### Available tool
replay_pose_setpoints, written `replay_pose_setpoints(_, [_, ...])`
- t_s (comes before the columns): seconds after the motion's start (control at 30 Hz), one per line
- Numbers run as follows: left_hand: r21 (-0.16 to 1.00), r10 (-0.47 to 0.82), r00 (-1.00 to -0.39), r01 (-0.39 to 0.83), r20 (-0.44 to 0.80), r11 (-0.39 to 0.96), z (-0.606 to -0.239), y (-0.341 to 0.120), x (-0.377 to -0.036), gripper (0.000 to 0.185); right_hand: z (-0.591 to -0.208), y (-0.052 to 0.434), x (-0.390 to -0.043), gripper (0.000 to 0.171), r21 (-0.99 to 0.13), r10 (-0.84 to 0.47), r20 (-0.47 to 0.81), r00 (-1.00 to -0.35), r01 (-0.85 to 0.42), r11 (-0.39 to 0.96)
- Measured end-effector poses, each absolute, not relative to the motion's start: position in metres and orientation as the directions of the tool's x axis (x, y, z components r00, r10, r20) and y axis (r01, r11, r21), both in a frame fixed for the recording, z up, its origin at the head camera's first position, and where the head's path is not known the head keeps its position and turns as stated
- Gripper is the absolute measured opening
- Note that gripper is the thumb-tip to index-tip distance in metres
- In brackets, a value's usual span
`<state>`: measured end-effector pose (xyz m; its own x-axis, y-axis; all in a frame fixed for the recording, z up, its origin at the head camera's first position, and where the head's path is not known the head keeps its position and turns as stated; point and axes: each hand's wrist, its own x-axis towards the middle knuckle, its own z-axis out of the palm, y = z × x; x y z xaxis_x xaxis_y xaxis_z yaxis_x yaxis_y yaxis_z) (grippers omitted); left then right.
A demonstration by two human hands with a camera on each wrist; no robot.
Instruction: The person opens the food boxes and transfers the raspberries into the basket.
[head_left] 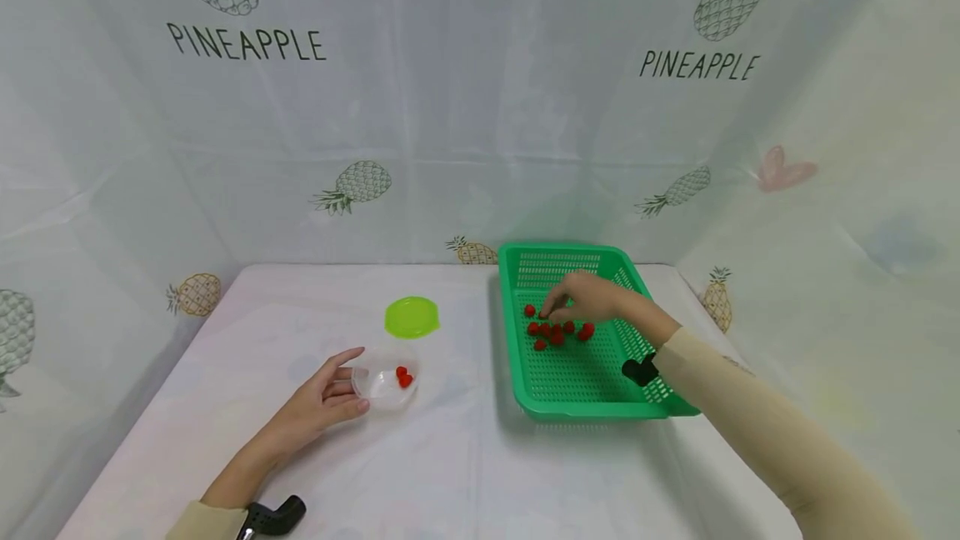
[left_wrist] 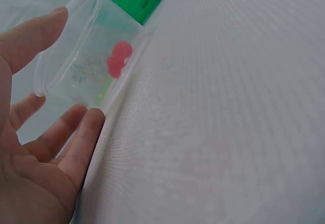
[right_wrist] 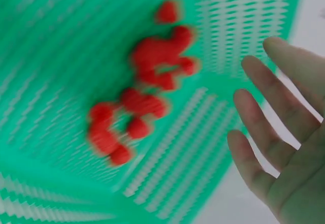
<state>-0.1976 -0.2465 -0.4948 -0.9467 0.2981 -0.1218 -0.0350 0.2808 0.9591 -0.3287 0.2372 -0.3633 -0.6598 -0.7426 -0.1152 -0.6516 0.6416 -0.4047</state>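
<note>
Item, left hand (head_left: 318, 407): rests on the white table cover (head_left: 450, 473), fingers nearly straight and relaxed, thumb and fingertips touching the near side of a clear plastic container (head_left: 384, 384). The left wrist view shows fingers (left_wrist: 76, 142) laid against the container wall, not curled round it.

Item, clear plastic container: stands on the cover left of centre, holding two or three small red berries (head_left: 404, 376) (exact count hard to read; they overlap, and through the wall in the left wrist view they merge into one red blot (left_wrist: 118, 59)).

Item, green lid (head_left: 412, 317): lies flat on the cover just behind the container, apart from it.

Item, green mesh basket (head_left: 592, 394): right of centre on the cover. Its near right corner is hidden by the forearm in a beige sleeve (head_left: 757, 432).

Item, red berries in basket (head_left: 558, 332): a loose cluster on the basket floor toward the far end. The right wrist view is motion-blurred, so single berries (right_wrist: 147, 82) cannot be counted.

Item, right hand (head_left: 588, 297): over the cluster, fingertips pointing down at the berries. In the right wrist view the fingers (right_wrist: 269, 117) are spread and straight, holding nothing visible; whether any fingertip touches a berry cannot be told.

Item, black wrist mounts: one at each wrist, partly cut off.
</note>
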Motion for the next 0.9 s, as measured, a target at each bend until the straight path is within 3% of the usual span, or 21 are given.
replay_pose_setpoints(0.17, [0.957,0.288,-0.949,-0.042,-0.128,0.288,-0.494,-0.248,-0.197,0.09,-0.336,0.21,-0.312,0.019,-0.478,-0.762,0.019,-0.648,-0.675,0.562])
replay_pose_setpoints(0.33, [0.957,0.299,-0.945,-0.04,-0.129,0.286,-0.494,-0.248,-0.196,0.089,-0.314,0.171,-0.287,0.023,-0.492,-0.733,0.06,-0.678,-0.659,0.569])
replay_pose_setpoints(0.6, [0.953,0.283,-0.951,-0.039,-0.129,0.301,-0.495,-0.246,-0.195,0.088,-0.308,0.112,-0.267,0.028,-0.516,-0.727,0.005,-0.687,-0.624,0.587])
replay_pose_setpoints(0.9, [0.955,0.291,-0.949,-0.029,-0.119,0.296,-0.494,-0.246,-0.195,0.088,-0.337,0.06,-0.269,0.031,-0.479,-0.799,-0.101,-0.594,-0.674,0.562])
